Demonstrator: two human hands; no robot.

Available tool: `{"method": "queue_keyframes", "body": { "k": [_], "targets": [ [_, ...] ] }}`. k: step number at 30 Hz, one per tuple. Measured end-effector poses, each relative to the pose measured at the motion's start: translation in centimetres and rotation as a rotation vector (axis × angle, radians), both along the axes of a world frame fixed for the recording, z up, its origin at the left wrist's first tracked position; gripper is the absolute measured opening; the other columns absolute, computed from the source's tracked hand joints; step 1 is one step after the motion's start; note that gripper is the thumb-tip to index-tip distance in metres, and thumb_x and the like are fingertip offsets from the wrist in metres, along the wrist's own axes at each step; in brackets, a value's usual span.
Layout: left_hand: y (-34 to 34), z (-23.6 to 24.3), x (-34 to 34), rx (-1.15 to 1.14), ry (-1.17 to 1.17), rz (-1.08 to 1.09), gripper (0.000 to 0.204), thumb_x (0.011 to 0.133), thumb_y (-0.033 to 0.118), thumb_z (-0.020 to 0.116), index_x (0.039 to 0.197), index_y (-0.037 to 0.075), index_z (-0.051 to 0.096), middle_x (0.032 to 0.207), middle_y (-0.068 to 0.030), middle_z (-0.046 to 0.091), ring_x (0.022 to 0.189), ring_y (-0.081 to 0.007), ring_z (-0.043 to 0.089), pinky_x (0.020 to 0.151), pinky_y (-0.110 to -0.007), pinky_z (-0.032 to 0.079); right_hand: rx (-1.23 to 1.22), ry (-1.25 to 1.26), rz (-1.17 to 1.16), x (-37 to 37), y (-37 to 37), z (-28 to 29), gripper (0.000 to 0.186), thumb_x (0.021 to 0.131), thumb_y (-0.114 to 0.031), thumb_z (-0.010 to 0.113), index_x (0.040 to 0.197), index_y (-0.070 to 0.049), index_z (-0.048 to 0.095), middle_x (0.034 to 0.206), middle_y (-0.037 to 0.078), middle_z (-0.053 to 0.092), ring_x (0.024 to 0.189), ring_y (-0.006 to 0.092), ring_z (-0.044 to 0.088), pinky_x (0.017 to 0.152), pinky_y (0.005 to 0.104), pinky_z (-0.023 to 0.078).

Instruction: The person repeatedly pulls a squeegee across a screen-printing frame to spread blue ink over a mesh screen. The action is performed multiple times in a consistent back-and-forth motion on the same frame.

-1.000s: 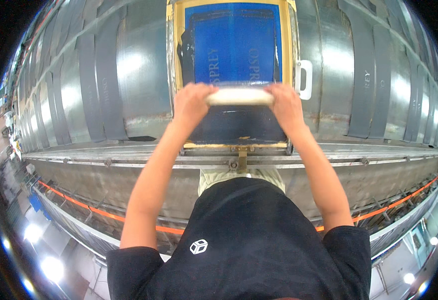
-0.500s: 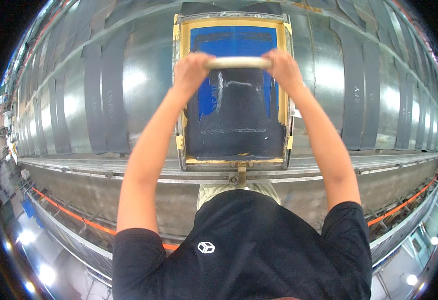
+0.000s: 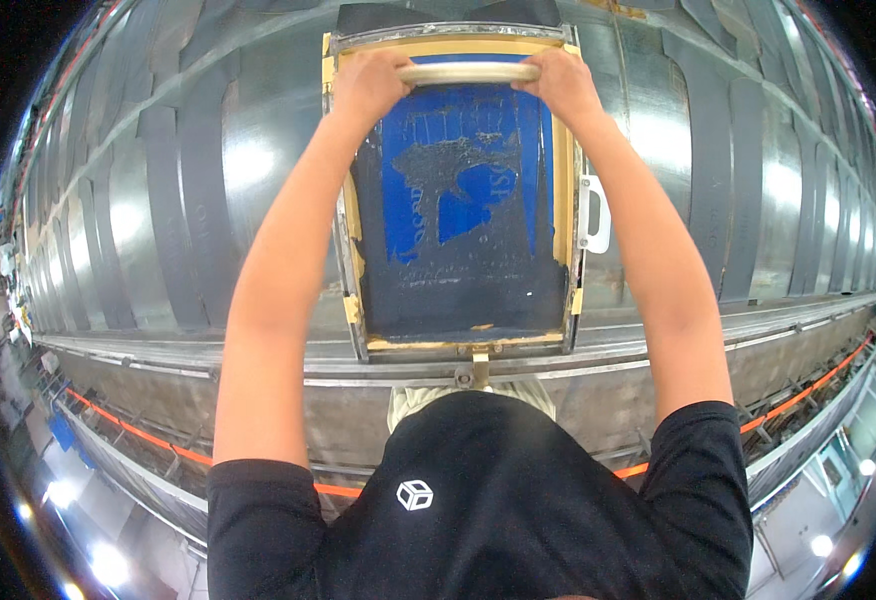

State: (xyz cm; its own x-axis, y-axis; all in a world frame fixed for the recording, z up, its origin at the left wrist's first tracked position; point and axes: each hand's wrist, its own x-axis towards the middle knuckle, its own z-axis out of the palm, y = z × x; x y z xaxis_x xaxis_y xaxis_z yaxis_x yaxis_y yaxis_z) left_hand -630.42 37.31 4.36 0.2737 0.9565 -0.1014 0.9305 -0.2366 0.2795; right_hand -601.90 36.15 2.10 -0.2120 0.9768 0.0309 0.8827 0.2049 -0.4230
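My left hand and my right hand are closed round the two ends of a pale squeegee. It lies crosswise near the far end of a screen printing frame. Inside that frame, yellow tape borders a blue mesh screen. Dark ink coats the near part of the mesh and reaches up it in uneven patches, with blue and pale lettering showing between them. The squeegee's lower edge is hidden from above.
Under the frame runs a long shiny metal table with dark fabric strips laid across it on both sides. A metal rail follows its near edge. A white handle sticks out at the frame's right side.
Both hands have pushed the squeegee away from me, from the upper middle of the screen to its far end. Patchy ink and more blue now show in the middle.
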Motion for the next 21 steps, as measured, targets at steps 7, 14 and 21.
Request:
{"method": "queue_keyframes", "body": {
  "k": [7, 14, 21],
  "targets": [
    [-20.0, -1.8, -1.0, 0.097, -0.097, 0.006, 0.017, 0.08, 0.013, 0.072, 0.094, 0.022, 0.078, 0.091, -0.0025, 0.072, 0.089, -0.0268, 0.067, 0.079, -0.04, 0.055, 0.066, 0.146, 0.066, -0.3, -19.9, -0.7, 0.031, 0.069, -0.001, 0.076, 0.1, -0.008, 0.074, 0.1, 0.013, 0.068, 0.1, 0.0332, 0.064, 0.089, 0.0429, 0.052],
    [-36.0, -1.0, -0.4, 0.111, -0.179, -0.041, 0.026, 0.074, 0.004, 0.07, 0.096, 0.018, 0.074, 0.091, 0.003, 0.069, 0.089, -0.022, 0.062, 0.077, -0.038, 0.049, -0.1, 0.199, 0.018, 0.0, -35.8, 0.3, 0.036, 0.073, 0.004, 0.072, 0.108, -0.005, 0.07, 0.113, 0.013, 0.066, 0.111, 0.0319, 0.06, 0.095, 0.0405, 0.051],
    [-37.3, -0.1, -0.5, 0.06, -0.216, -0.009, 0.034, 0.07, 0.003, 0.072, 0.102, 0.012, 0.073, 0.111, -0.0034, 0.072, 0.105, -0.0265, 0.064, 0.092, -0.039, 0.05, -0.007, 0.45, -0.459, 7.9, -21.9, -4.5, 0.043, 0.091, -0.034, 0.073, 0.125, -0.008, 0.066, 0.115, 0.014, 0.069, 0.117, 0.0297, 0.061, 0.097, 0.0403, 0.047]
  ]
}}
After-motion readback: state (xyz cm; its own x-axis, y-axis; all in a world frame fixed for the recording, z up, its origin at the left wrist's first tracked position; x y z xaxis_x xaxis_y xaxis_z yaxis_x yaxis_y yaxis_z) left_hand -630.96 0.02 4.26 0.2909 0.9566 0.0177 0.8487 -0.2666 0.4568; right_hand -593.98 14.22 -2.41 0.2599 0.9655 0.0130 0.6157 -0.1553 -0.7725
